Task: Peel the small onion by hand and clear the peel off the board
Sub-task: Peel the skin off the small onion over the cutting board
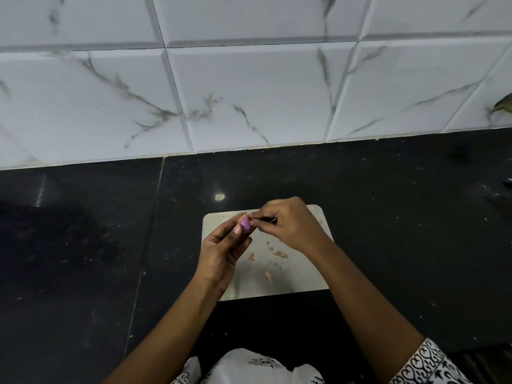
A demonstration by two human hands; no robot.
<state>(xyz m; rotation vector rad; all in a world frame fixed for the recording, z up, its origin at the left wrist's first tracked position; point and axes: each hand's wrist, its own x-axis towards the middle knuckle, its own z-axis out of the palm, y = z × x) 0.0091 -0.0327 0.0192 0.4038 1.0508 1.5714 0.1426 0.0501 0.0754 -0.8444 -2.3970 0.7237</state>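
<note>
we start at nine o'clock of the board, where our left hand [221, 252] holds the small onion [245, 225] up above the board [304, 275], thumb and fingers closed around its lower part so the purple, already bared flesh shows at the top. just to its right, at about one o'clock from the onion, our right hand [291, 223] has its fingertips pinched together at the bulb's upper end, on what looks like a thin strip of skin. we judge the peeling to be in its late part: most of the onion looks bare, and the next move calls for a light pull away from the bulb without bruising it. below the hands, toward five o'clock, scraps of peel [280, 254] lie scattered on the board, so the clearing is not yet done. the pinched strip is too small to make out surely, the onion's underside is hidden by our fingers, and something brown at the far right edge, three o'clock, is cut off.
</note>
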